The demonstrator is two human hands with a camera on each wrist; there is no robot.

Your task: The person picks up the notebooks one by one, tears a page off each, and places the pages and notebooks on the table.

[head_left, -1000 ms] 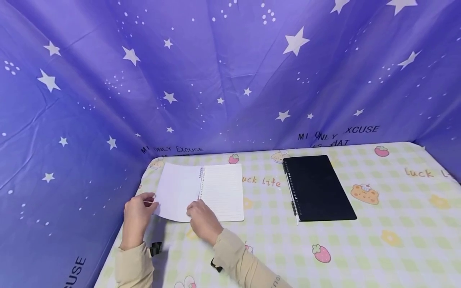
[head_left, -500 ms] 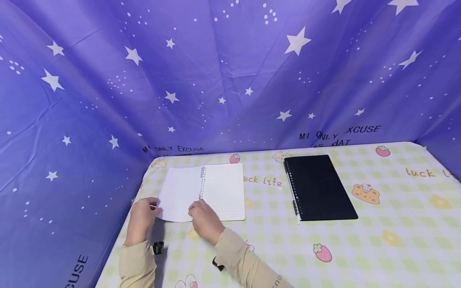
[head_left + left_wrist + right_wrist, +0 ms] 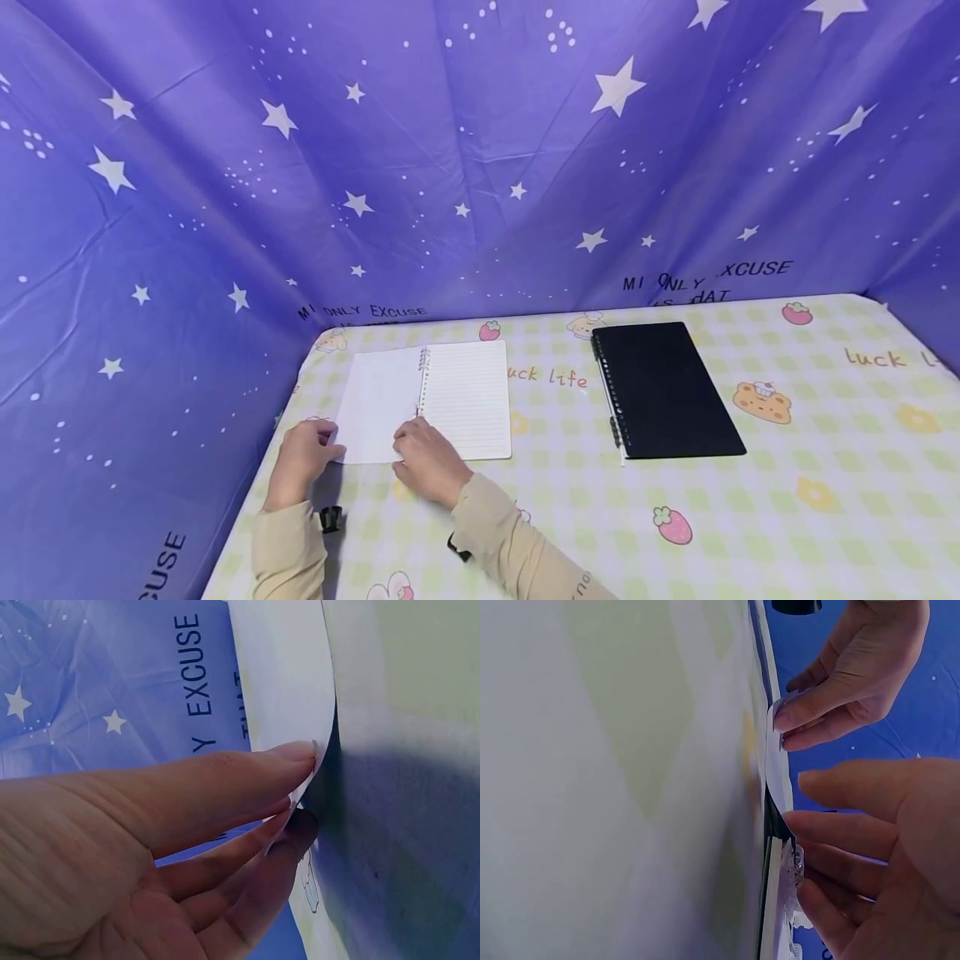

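Currently, the left hand point(image 3: 303, 457) pinches a page point(image 3: 381, 404) of the notebook point(image 3: 468, 400). The right hand point(image 3: 431, 462), fingers point(image 3: 844, 831) loosely straight, touches the rings point(image 3: 799, 864).

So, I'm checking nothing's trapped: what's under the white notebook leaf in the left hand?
Fingers of the left hand under its edge, and shadowed tablecloth alongside. Farther in, the white notebook leaf covers everything.
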